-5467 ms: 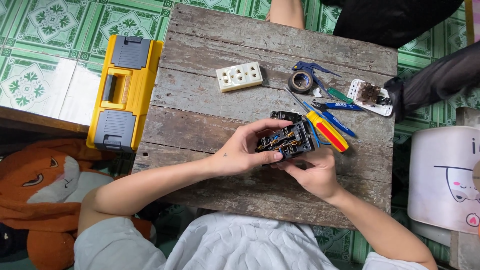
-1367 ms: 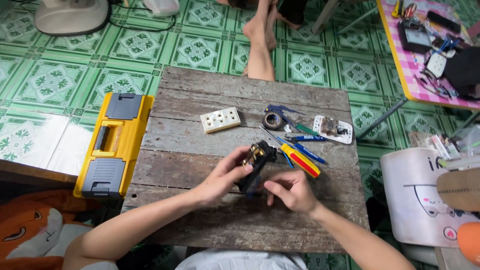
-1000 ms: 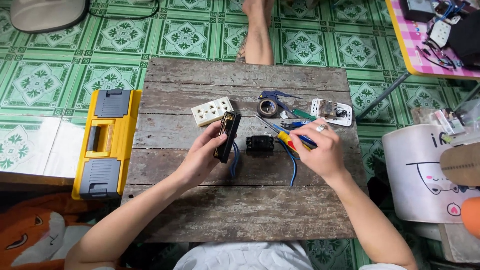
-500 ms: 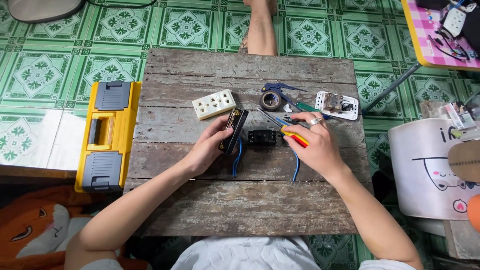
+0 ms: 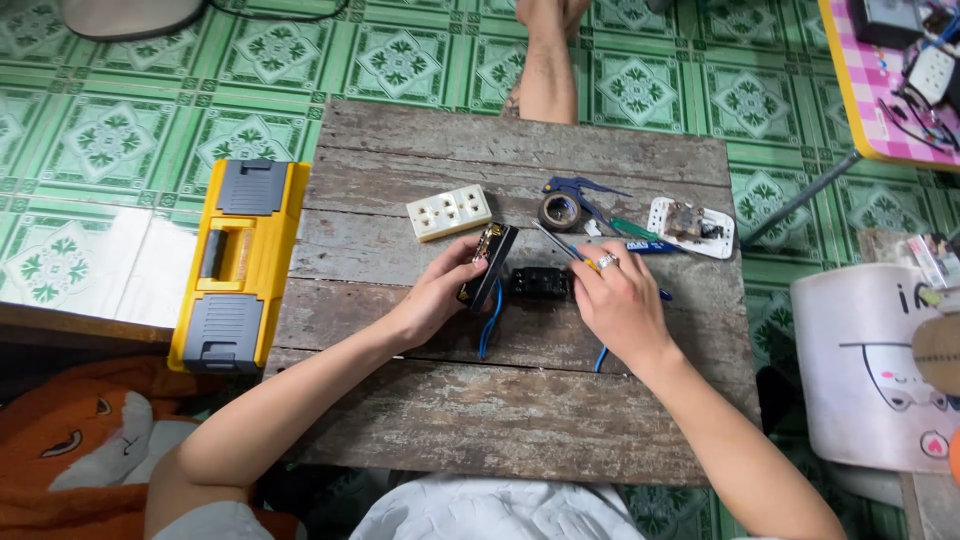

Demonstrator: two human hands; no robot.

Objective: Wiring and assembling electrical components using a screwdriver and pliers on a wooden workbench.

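A black socket housing [image 5: 488, 265] is held on edge near the worktop [image 5: 520, 420] centre, left hand [image 5: 440, 295] closed around it, exposing its inside. A screwdriver [image 5: 560, 245] is pinched by the right hand [image 5: 620, 305] beside a black module [image 5: 540, 283].

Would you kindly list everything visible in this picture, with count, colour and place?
black socket housing: 1, black, tilted on edge in left hand
black module: 1, black, table centre
blue wires: 2, blue, below module
screwdriver: 1, under right hand
white socket plate: 1, white, upper table
tape roll: 1, dark, upper table
white plate with parts: 1, table's right
wooden table: 1, grey
toolbox: 1, yellow, floor left
left hand: holding housing
right hand: on screwdriver
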